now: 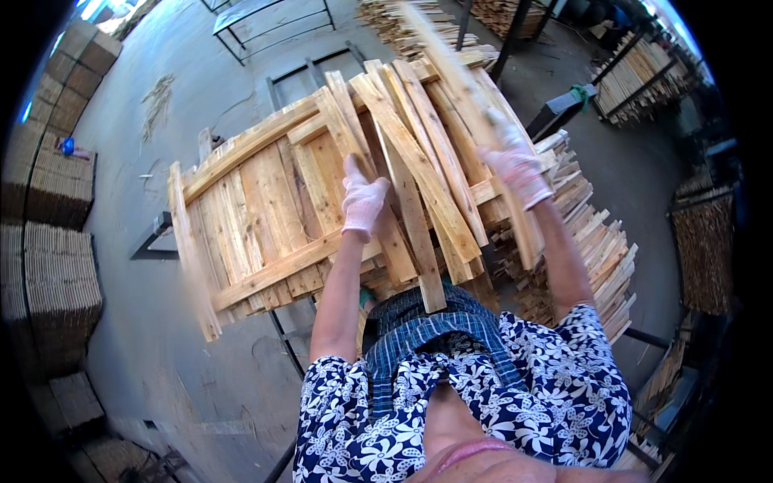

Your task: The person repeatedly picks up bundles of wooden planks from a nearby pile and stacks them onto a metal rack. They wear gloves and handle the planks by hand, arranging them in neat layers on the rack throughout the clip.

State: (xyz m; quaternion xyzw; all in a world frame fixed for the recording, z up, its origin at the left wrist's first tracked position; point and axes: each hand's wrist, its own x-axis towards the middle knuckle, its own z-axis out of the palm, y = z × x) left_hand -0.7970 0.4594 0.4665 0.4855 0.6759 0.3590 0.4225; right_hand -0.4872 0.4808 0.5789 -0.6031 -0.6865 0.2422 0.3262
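Observation:
My left hand (pixel 363 203), in a white knit glove, rests on a loose pale wooden slat (pixel 354 137) that lies across a flat wooden pallet panel (pixel 250 209). My right hand (pixel 515 165), also gloved, grips a long slat (pixel 451 72) that rises away from me and looks blurred. Several more loose slats (pixel 427 161) fan out between my two hands on top of the panel. The panel lies on a dark metal frame (pixel 153 241); only parts of that frame show.
A heap of short wood strips (pixel 604 258) lies to my right. Stacks of finished panels (pixel 56 282) line the left side on the grey concrete floor (pixel 161 354). More timber piles (pixel 644 72) and metal racks (pixel 274 20) stand at the back.

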